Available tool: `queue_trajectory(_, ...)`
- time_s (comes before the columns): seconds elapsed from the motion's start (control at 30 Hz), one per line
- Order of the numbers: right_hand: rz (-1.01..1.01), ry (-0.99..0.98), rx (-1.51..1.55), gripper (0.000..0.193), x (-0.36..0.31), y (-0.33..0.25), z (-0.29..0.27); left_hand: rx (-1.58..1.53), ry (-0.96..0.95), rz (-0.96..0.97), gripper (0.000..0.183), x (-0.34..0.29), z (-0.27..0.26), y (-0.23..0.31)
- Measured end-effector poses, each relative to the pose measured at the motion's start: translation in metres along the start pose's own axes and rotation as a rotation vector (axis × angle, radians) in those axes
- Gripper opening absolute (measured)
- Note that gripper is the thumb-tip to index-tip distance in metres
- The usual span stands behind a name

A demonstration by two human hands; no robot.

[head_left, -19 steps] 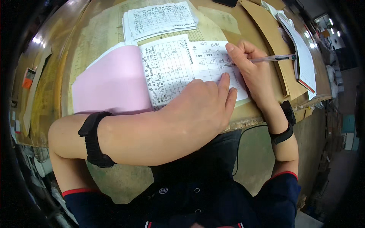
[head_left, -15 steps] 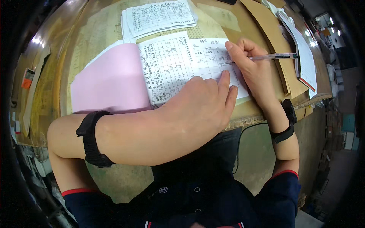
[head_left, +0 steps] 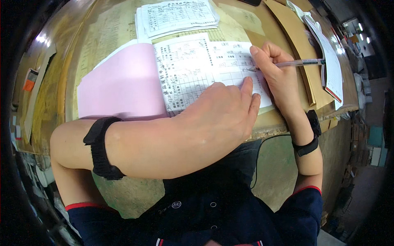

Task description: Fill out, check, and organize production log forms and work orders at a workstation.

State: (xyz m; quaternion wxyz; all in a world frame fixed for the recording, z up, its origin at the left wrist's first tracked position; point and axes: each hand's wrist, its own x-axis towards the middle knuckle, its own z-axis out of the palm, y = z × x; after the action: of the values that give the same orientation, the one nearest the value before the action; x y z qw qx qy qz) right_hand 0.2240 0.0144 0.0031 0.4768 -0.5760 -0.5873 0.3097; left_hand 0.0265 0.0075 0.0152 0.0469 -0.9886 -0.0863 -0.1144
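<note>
A clear-barrelled pen (head_left: 301, 63) is pinched in my right hand (head_left: 279, 78), its tip on the smaller printed slip (head_left: 236, 74) at the right. That slip overlaps a larger printed form (head_left: 186, 61) with handwriting in its grid. My left hand (head_left: 230, 108) lies flat across the lower part of these papers, its fingers stretched out and pressing on the slip near the pen tip. Left of the form, a pink sheet (head_left: 121, 84) is folded back, and my left forearm crosses its lower edge.
A stack of printed forms (head_left: 178, 18) sits at the far side of the table. Brown cardboard (head_left: 291, 37) and a white pad with a red edge (head_left: 328, 61) lie at the right. An orange-and-black object (head_left: 30, 80) is at the left. The table's front edge runs below my hands.
The papers and table appear shifted slightly to the right in view. My right hand with the pen has shifted slightly right too; my left hand stays on the slip.
</note>
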Motion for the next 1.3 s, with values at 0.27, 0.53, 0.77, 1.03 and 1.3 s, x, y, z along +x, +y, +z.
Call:
queue_trajectory(0.27,0.053,0.017,0.048,0.039,-0.0018,0.0004,-0.0013,0.109,0.014,-0.011,0.050,0.0008,-0.0007,0.0044)
queue_trajectory(0.53,0.005,0.025,0.039,0.038,-0.0029,0.0038,-0.0048,-0.078,-0.010,-0.060,0.052,0.0055,0.0017,0.0026)
queue_trajectory(0.77,-0.004,0.026,0.008,0.038,-0.0029,-0.0010,-0.0048,0.020,-0.031,-0.016,0.055,0.0028,-0.0013,0.0029)
queue_trajectory(1.03,0.013,0.034,-0.025,0.036,-0.0043,-0.0027,-0.0046,0.065,-0.049,0.002,0.065,0.0013,-0.0015,0.0032)
queue_trajectory(1.3,0.006,0.041,-0.001,0.036,-0.0025,0.0011,-0.0078,0.042,-0.040,0.001,0.067,0.0032,0.0002,0.0024)
